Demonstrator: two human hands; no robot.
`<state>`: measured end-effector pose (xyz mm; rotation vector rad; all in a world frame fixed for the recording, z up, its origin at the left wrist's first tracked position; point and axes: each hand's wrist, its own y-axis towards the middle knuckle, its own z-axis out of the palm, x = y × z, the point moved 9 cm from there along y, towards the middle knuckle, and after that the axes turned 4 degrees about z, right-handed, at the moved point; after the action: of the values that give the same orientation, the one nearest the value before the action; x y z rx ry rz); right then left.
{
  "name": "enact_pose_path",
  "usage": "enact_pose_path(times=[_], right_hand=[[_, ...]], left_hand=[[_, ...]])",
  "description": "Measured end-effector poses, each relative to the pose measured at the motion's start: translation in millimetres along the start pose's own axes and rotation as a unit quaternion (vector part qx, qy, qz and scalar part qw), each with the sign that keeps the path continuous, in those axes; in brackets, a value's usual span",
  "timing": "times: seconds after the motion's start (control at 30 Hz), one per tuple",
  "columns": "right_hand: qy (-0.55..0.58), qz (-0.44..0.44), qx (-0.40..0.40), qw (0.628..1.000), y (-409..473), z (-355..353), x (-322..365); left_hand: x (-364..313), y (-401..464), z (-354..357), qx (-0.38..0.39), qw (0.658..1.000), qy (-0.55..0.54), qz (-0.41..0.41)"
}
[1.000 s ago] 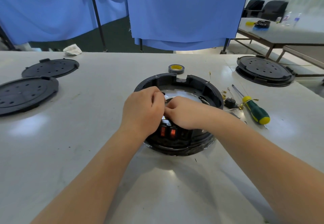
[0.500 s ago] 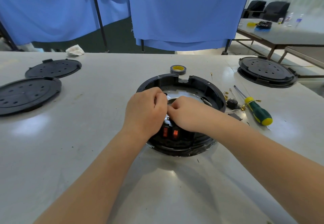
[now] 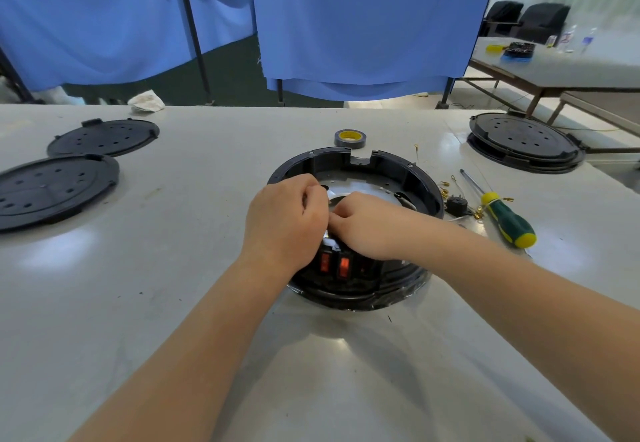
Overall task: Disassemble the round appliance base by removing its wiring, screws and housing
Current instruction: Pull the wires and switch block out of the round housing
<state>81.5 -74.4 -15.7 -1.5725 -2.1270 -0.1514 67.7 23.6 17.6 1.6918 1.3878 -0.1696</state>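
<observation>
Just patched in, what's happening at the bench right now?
A person is working bare-handed inside an opened round appliance base on the table. The left hand and right hand meet with curled fingers just above the red switches; what they pinch is hidden. A green and yellow screwdriver and loose gold-tipped wires lie to the right. Black round covers sit off to the left.

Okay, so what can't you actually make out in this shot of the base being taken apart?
All in the head view:
- What the left hand and right hand work on inside the round base: their curled fingers cover it.
- The base's near inner edge: under both hands.
- The small gold bits near the screwdriver: too small to identify.
- The far table's items: blurred.
</observation>
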Motion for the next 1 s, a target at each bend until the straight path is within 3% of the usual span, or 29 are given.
enact_pose_path(times=[0.13, 0.23, 0.47, 0.53, 0.73, 1.0], right_hand=[[0.012, -0.004, -0.018, 1.0, -2, -1, -1], [0.004, -0.017, 0.015, 1.0, -2, 3, 1], [0.085, -0.002, 0.247, 0.965, -15, 4, -13], [0.097, 0.003, 0.278, 0.956, -15, 5, -16], [0.078, 0.004, 0.309, 0.948, -16, 8, -13], [0.003, -0.013, 0.276, 0.961, -17, 5, -6]], left_hand=[[1, 0, 0, 0.004, 1.0, 0.001, 0.0], [-1, 0, 0, 0.007, 1.0, 0.001, 0.003], [-1, 0, -1, 0.008, 1.0, 0.005, 0.0], [-2, 0, 0, 0.009, 1.0, 0.005, 0.001], [-2, -1, 0, 0.006, 1.0, 0.007, 0.0], [-2, -1, 1, 0.006, 1.0, 0.014, -0.004]])
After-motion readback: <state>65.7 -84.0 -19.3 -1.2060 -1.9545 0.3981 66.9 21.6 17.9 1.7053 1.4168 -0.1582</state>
